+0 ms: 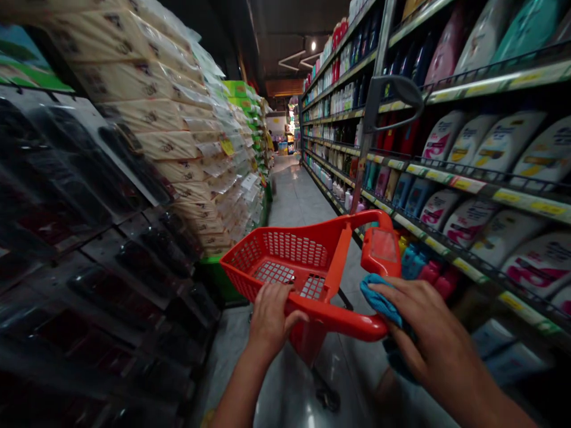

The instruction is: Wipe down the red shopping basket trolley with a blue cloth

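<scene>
A red plastic shopping cart point(312, 235) with a perforated basket stands in front of me, turned at an angle in the aisle. My left hand point(272, 315) rests on the near rim of the basket, its fingers curled over the edge and the thumb along the outside. A blue cloth point(381, 300) is gripped in my right hand point(428, 327), against the right end of the cart's red handle point(357, 321). Part of the cloth hangs dark below the fingers. Above it sits the handle's red panel point(381, 246).
On the right, shelves point(464, 184) carry rows of bottles point(499, 142). Stacked beige packs point(147, 107) line the left, beside a rack of dark packaged goods point(89, 196). A grey tiled aisle point(288, 190) runs ahead. One caster wheel point(328, 398) shows under the cart.
</scene>
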`<action>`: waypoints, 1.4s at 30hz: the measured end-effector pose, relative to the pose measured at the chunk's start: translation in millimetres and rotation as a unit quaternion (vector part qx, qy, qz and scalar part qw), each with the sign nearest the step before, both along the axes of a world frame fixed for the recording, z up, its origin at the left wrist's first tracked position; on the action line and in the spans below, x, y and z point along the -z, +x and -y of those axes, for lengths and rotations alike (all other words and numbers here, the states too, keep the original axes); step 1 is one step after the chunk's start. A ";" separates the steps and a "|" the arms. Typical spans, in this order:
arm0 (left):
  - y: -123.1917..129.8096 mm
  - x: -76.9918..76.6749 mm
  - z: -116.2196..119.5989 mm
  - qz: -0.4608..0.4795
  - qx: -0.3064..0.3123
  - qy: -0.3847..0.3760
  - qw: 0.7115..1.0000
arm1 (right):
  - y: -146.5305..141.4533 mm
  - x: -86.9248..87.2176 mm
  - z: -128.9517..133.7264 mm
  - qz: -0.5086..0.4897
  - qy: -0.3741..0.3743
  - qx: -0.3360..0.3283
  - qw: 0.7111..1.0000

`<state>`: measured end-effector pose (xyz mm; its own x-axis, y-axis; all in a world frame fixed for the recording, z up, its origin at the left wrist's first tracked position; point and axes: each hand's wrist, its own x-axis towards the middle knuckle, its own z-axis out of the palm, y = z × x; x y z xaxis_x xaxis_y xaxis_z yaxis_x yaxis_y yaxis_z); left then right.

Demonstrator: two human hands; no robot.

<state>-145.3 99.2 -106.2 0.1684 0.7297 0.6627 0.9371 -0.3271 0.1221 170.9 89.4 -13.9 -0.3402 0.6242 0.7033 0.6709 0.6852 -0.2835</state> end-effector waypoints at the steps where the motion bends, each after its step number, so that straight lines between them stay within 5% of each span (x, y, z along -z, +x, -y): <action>1: 4.3 -0.1 -0.2 0.002 -0.002 -0.001 1.000 | 0.9 0.0 0.4 -0.008 0.001 0.018 1.000; 5: 30.9 -3.9 1.5 0.008 -0.038 -0.016 0.999 | 7.0 -0.7 -4.7 -0.019 0.015 0.096 0.995; 12: 65.3 -1.6 4.4 0.011 -0.097 -0.007 0.995 | 12.7 -2.4 2.7 0.054 0.044 0.121 0.990; 19: 28.7 4.4 -3.3 -0.005 -0.136 -0.051 0.989 | 9.4 11.3 -14.4 0.054 0.083 0.204 0.974; 25: 17.0 1.6 1.2 -0.040 -0.153 -0.096 0.983 | -10.9 38.8 -18.4 0.046 0.150 0.120 0.980; 30: -9.3 0.4 12.6 -0.044 -0.185 -0.109 0.976 | -5.8 54.6 -44.4 -0.061 0.150 0.195 0.968; 35: -20.1 -0.2 15.3 -0.033 -0.132 -0.154 0.979 | -21.9 77.6 -65.4 -0.040 0.159 0.103 0.981; 39: -13.7 -0.6 12.2 -0.065 -0.111 -0.141 0.982 | -21.7 83.8 -88.4 -0.194 0.144 0.217 0.946; 42: -4.7 -1.9 9.6 -0.095 -0.114 -0.137 0.979 | -25.4 90.8 -97.5 -0.223 0.117 0.220 0.943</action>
